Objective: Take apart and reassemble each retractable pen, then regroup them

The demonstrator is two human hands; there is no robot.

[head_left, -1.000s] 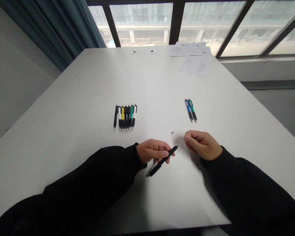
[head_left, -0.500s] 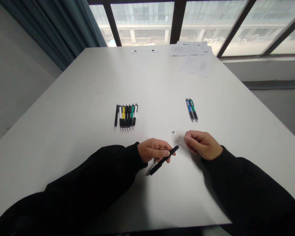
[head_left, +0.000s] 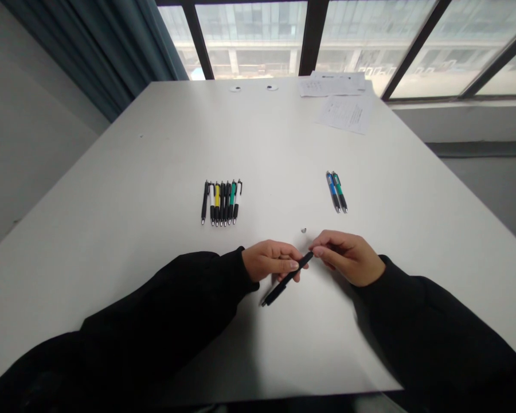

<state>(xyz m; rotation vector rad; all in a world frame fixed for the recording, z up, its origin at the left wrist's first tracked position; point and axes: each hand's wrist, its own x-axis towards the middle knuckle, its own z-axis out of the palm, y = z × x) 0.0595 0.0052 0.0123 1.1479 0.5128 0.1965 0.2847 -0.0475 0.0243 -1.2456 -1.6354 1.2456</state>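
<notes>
white table (head_left: 241,137) is seen across the frame. at lower center, black ballpoint pen (head_left: 283,283) is pinched between left hand (head_left: 272,261) thumb and fingers; its upper-right end is met by right hand (head_left: 348,256), fingertips nearly together, hold unclear.

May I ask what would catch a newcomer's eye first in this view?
Probably the slim black pen, held slantwise in the left hand, its far end at the right hand. Beyond the left hand lies a row of black, white, yellow and green pens; beyond the right lie a blue pen and a green pen, both black-gripped.
</notes>
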